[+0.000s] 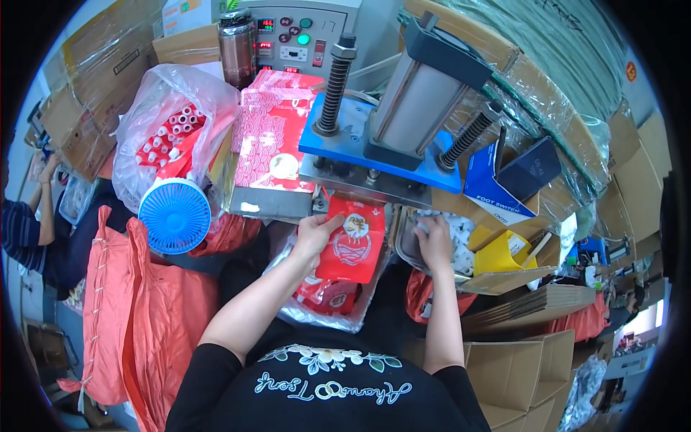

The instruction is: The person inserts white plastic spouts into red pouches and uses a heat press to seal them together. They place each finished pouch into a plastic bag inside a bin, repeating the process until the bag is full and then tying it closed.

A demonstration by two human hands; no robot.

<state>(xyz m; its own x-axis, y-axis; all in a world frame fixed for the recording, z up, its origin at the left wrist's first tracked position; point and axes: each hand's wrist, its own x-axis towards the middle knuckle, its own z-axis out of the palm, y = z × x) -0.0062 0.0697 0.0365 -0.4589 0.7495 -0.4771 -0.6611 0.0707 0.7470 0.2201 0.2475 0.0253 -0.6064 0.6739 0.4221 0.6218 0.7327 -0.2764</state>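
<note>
My left hand (pixel 314 241) is closed on the upper left edge of a flat red printed pouch (pixel 353 248) with a pale round emblem. The pouch hangs in front of the press, above a plastic-lined box (pixel 291 311) with more red pouches in it. My right hand (pixel 436 245) reaches into a tray (pixel 407 245) beside small white plastic parts (pixel 461 234). Its fingers look slightly apart, with nothing visible between them. The press (pixel 371 144), with its blue plate and spring posts, stands just beyond both hands.
Stacked red printed pouches (pixel 268 137) lie left of the press. A blue fan (pixel 174 216) stands before a clear bag (pixel 155 93) of white-spouted red items. At right are a yellow container (pixel 497 252) and cardboard boxes (pixel 518 367). Another person's arm (pixel 44 198) shows far left.
</note>
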